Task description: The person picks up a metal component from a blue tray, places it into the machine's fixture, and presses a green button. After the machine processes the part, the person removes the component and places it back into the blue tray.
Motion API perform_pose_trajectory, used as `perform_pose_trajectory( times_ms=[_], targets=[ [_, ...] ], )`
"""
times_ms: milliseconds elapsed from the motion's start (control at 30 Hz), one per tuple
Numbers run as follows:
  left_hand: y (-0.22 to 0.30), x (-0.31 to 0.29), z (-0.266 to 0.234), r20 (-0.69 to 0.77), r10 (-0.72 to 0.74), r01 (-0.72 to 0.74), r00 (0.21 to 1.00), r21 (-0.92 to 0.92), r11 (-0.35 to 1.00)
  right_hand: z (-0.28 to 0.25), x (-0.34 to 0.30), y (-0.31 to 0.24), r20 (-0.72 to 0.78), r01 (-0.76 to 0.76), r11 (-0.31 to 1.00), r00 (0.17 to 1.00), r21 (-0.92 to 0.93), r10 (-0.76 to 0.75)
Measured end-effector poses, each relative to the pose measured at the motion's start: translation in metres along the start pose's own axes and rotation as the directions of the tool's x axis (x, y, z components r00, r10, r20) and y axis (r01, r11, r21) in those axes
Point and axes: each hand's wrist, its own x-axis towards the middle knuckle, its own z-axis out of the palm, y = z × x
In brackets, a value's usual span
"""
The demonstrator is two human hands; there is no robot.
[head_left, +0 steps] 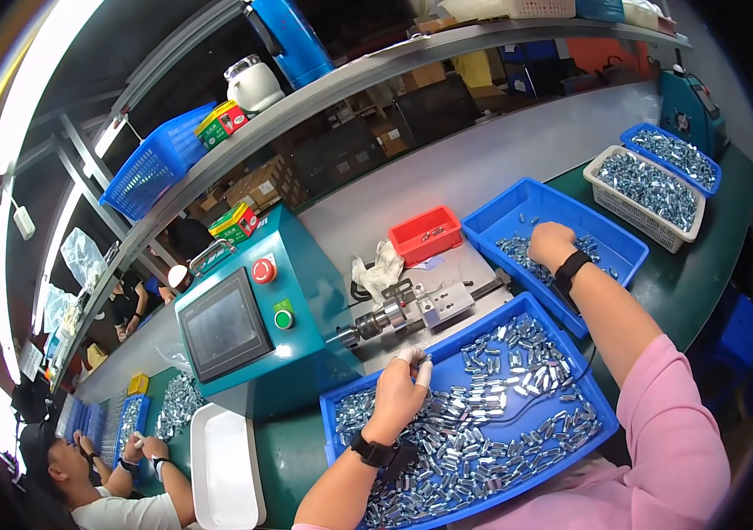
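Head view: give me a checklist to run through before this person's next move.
1. Right hand at the far blue tray: ok, among the metal parts.
2. Part in the right fingers: cannot tell, the hand hides them.
3. Left hand apart from the chuck: ok, a gap shows.
4. Red button and green button untouched: ok.
5. Area around the chuck clear: not ok, a white glove lies close behind it.

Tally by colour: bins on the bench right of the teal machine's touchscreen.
Blue: 3 (front tray, rear tray, far-right bin)
Red: 1 (small bin)
Off-white: 1 (basket)
Total: 5
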Motion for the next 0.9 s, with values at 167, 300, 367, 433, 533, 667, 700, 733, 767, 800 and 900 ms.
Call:
perform_pose_trajectory(
  times_ms=[167,300,367,433,533,667,700,733,767,800,900],
  targets=[
    [-0.001,0.005,0.001,-0.096,0.132,-0.120,0.987,0.123,0.985,-0.021,-0.028,-0.040,-0.078,0.202,0.953,0.979,0.226,-0.189],
    [0.020,0.028,-0.011,-0.154,0.310,-0.240,0.938,0.357,0.903,-0.009,-0.066,-0.088,-0.057,0.306,0.777,0.942,0.549,-0.330],
    [0.027,0.047,-0.014,-0.157,0.362,-0.260,0.919,0.447,0.856,0.011,-0.079,-0.101,-0.166,0.321,0.564,0.936,0.761,-0.309],
    [0.030,0.068,-0.012,-0.171,0.349,-0.231,0.922,0.481,0.846,0.022,-0.081,-0.095,-0.186,0.331,0.526,0.933,0.783,-0.309],
    [0.017,0.085,-0.008,-0.140,0.265,-0.166,0.954,0.492,0.855,0.035,-0.079,-0.089,-0.237,0.366,0.457,0.919,0.811,-0.315],
    [0.013,0.098,-0.006,-0.090,0.173,-0.110,0.981,0.476,0.873,0.045,-0.077,-0.093,-0.236,0.365,0.469,0.920,0.804,-0.312],
    [0.013,0.100,-0.009,-0.078,0.148,-0.094,0.986,0.472,0.877,0.042,-0.077,-0.094,-0.233,0.372,0.470,0.915,0.800,-0.329],
    [0.012,0.103,-0.014,-0.070,0.122,-0.075,0.990,0.476,0.876,0.038,-0.077,-0.095,-0.228,0.383,0.465,0.906,0.798,-0.356],
    [0.011,0.109,-0.020,-0.027,0.059,-0.040,0.998,0.455,0.889,0.036,-0.078,-0.097,-0.224,0.395,0.459,0.896,0.796,-0.383],
    [0.011,0.116,-0.021,0.018,0.003,-0.010,1.000,0.429,0.903,0.037,-0.078,-0.095,-0.204,0.381,0.463,0.899,0.800,-0.388],
    [0.022,0.110,-0.016,-0.022,0.093,-0.065,0.995,0.557,0.828,0.036,-0.076,-0.093,-0.181,0.364,0.455,0.900,0.812,-0.397]
  ],
)
